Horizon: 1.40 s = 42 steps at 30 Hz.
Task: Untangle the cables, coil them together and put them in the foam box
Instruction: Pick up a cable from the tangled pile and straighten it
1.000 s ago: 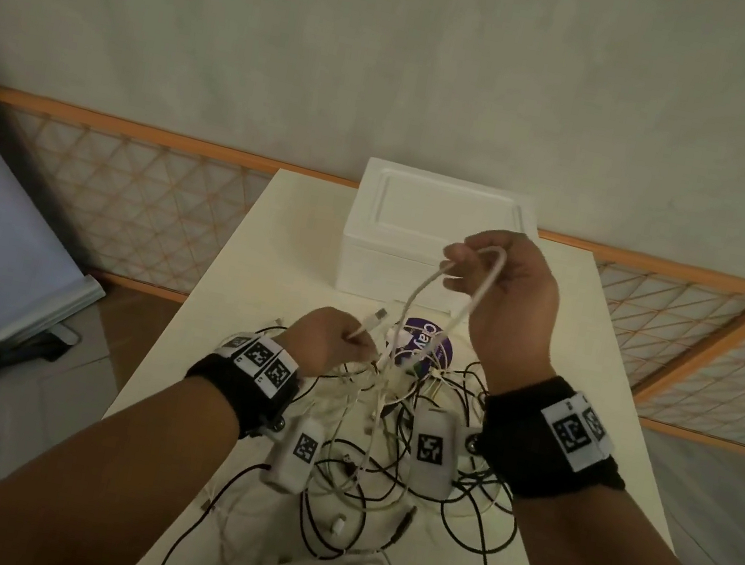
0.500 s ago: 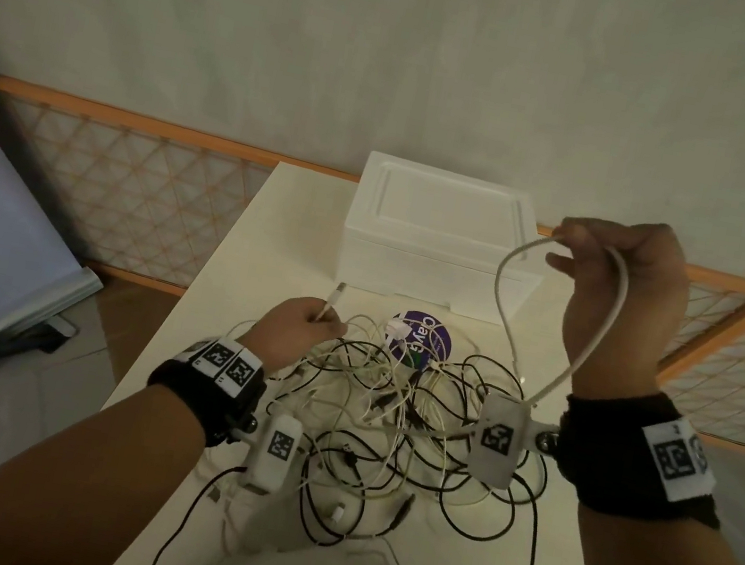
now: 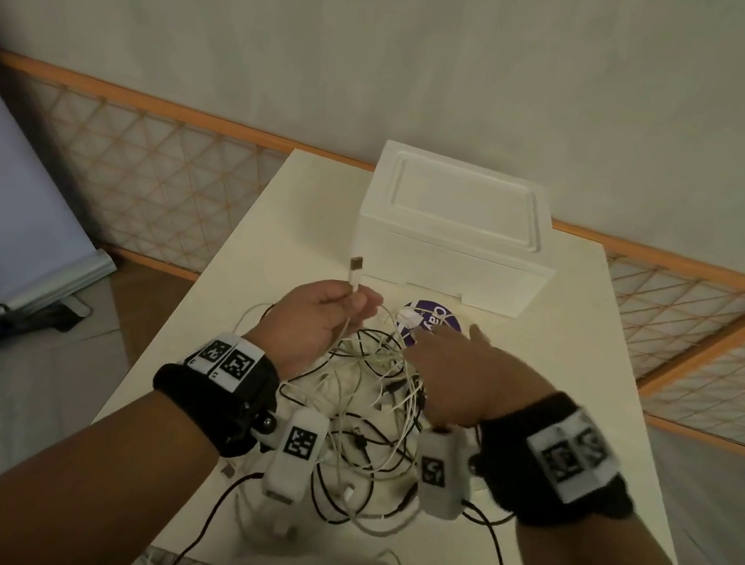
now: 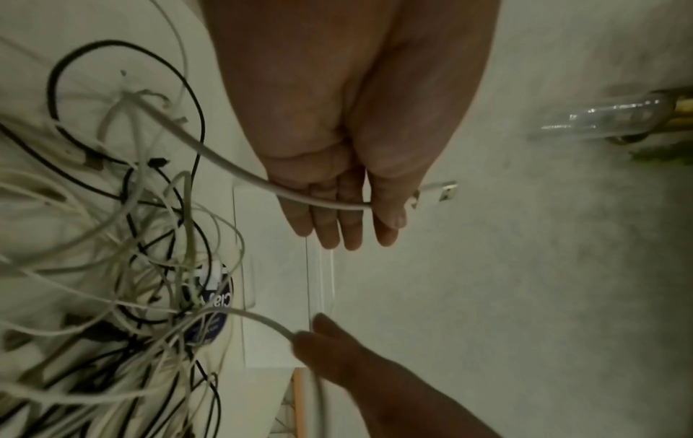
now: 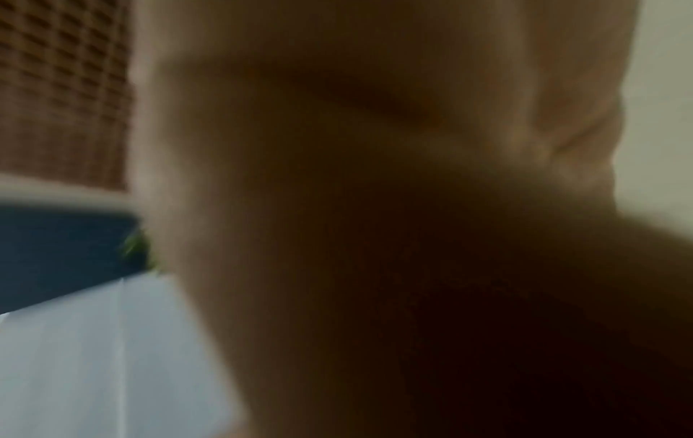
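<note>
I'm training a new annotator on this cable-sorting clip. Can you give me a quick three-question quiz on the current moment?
1. True or false: the foam box has its lid on.
2. What does the left hand pinch? A) a black cable B) the white USB cable C) the purple disc
3. Fill in: the right hand reaches over the ___ of cables.

Key: 1 true; 2 B; 3 tangle.
</note>
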Available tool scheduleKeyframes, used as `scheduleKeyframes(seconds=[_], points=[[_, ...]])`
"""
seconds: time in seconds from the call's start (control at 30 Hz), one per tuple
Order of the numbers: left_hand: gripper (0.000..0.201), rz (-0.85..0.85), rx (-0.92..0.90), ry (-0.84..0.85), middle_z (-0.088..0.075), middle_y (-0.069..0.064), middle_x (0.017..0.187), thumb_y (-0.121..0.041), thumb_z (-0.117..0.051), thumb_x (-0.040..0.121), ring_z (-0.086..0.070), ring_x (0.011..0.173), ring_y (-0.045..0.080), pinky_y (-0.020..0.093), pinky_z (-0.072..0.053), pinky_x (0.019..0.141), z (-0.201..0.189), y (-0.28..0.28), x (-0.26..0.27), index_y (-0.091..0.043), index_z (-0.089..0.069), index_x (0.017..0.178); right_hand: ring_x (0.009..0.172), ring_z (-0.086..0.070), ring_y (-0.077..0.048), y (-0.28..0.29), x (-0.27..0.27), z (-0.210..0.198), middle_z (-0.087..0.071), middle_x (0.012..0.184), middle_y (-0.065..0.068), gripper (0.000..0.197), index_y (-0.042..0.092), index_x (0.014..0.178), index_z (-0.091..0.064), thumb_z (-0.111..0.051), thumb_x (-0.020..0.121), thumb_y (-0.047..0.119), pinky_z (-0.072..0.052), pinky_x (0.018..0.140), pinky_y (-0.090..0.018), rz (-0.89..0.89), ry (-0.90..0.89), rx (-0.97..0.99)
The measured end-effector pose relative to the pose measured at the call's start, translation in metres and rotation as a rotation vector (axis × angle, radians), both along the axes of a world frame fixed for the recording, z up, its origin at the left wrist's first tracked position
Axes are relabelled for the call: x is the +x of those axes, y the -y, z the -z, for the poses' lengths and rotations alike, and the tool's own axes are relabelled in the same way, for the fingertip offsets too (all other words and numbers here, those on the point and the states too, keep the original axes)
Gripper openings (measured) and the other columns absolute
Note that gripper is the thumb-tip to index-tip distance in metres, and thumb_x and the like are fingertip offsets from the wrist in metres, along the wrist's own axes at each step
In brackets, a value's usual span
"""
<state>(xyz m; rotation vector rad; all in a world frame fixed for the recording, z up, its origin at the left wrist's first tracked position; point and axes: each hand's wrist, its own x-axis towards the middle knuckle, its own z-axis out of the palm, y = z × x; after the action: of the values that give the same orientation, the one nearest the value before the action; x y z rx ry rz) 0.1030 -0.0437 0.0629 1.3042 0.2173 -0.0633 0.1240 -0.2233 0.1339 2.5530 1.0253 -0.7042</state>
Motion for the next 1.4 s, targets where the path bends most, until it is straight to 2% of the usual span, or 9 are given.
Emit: scheduleKeyframes(seconds=[0.1,0.27,0.4,0.6,0.8,1.0,1.17,1.27,1.4], points=[[0.018,-0.031,-0.124,0.003,-0.071,0.001,0.103,-0.003,-0.051,0.094,-0.059,0.106,0.017,0.032,-0.042,0.101,-0.006,0.003,-0.006,-0.006,-0.068,0.096,0.130,-0.036,-0.026,-0.017,-0.003,0.025,-0.043,0.133,-0.008,0.045,0.010,0.127,-0.045,-0.051,0.084,0.023,-0.025,0.106,-0.055,-0.057,0.170,0.147],[0.020,0.015,-0.172,0.066,-0.072,-0.017,0.103,-0.014,-0.054,0.090,-0.062,0.103,-0.004,0.022,-0.048,0.090,-0.013,0.006,-0.021,-0.015,-0.074,0.090,0.097,-0.059,-0.013,-0.056,-0.018,0.040,-0.064,0.107,-0.001,0.029,0.011,0.119,-0.055,-0.056,0.091,0.017,-0.047,0.084,-0.026,0.280,-0.249,1.052],[0.021,-0.097,-0.300,0.096,-0.069,-0.001,0.113,-0.033,-0.052,0.086,-0.058,0.116,0.013,0.033,-0.045,0.094,-0.008,-0.019,-0.026,-0.019,-0.066,0.078,0.077,-0.061,-0.014,-0.049,-0.017,0.047,-0.061,0.079,0.003,0.014,0.014,0.094,-0.058,-0.048,0.098,0.023,-0.050,0.075,-0.029,0.379,-0.310,1.182],[0.032,-0.571,-0.726,0.063,-0.042,-0.005,0.051,-0.025,-0.043,0.100,-0.049,0.048,0.011,0.028,-0.058,0.068,0.018,-0.091,-0.036,-0.018,-0.046,0.069,0.071,-0.058,-0.012,0.006,-0.002,0.066,-0.060,0.080,0.003,0.022,0.016,0.093,-0.060,-0.047,0.097,0.033,-0.045,0.063,-0.021,0.329,-0.202,0.792],[0.029,-1.028,-0.470,-0.181,-0.033,-0.008,0.051,-0.019,-0.041,0.094,-0.031,0.044,0.006,0.019,-0.030,0.043,0.062,-0.194,-0.062,-0.022,-0.042,0.065,0.093,-0.062,-0.020,0.098,0.009,0.096,-0.069,0.098,0.006,0.021,0.029,0.101,-0.066,-0.049,0.095,0.040,-0.048,0.084,-0.036,0.554,0.034,0.556],[0.031,-0.926,-0.331,-0.437,-0.026,-0.008,0.049,-0.016,-0.034,0.097,-0.026,0.037,0.006,0.019,-0.023,0.041,0.095,-0.190,-0.083,-0.022,-0.038,0.067,0.073,-0.061,-0.019,0.150,0.020,0.082,-0.068,0.076,0.001,0.038,0.022,0.074,-0.072,-0.057,0.084,0.055,-0.041,0.062,-0.028,0.662,0.309,0.617],[0.029,-0.625,-0.195,-0.566,-0.033,-0.007,0.041,-0.020,-0.037,0.102,-0.026,0.030,0.004,0.011,-0.020,0.034,0.112,-0.138,-0.090,-0.014,-0.043,0.075,0.075,-0.059,-0.019,0.144,0.024,0.088,-0.059,0.072,0.004,0.076,0.020,0.068,-0.059,-0.019,0.075,0.084,-0.047,0.074,-0.033,0.720,0.295,0.109],[0.029,-0.443,-0.096,-0.633,-0.037,-0.005,0.046,-0.023,-0.040,0.102,-0.027,0.033,0.007,0.014,-0.022,0.035,0.117,-0.118,-0.099,-0.012,-0.047,0.076,0.100,-0.060,-0.016,0.111,0.004,0.097,-0.062,0.099,0.007,0.034,0.028,0.096,-0.063,-0.060,0.072,0.052,-0.042,0.089,-0.037,0.500,0.000,-0.242],[0.027,-0.336,0.005,-0.635,-0.049,0.003,0.055,-0.022,-0.044,0.100,-0.040,0.041,0.011,0.018,-0.033,0.040,0.111,-0.099,-0.109,-0.006,-0.058,0.082,0.111,-0.056,-0.015,0.046,-0.034,0.120,-0.061,0.116,0.003,0.025,0.025,0.109,-0.066,-0.051,0.090,0.025,-0.045,0.096,-0.032,0.125,-0.240,0.116]])
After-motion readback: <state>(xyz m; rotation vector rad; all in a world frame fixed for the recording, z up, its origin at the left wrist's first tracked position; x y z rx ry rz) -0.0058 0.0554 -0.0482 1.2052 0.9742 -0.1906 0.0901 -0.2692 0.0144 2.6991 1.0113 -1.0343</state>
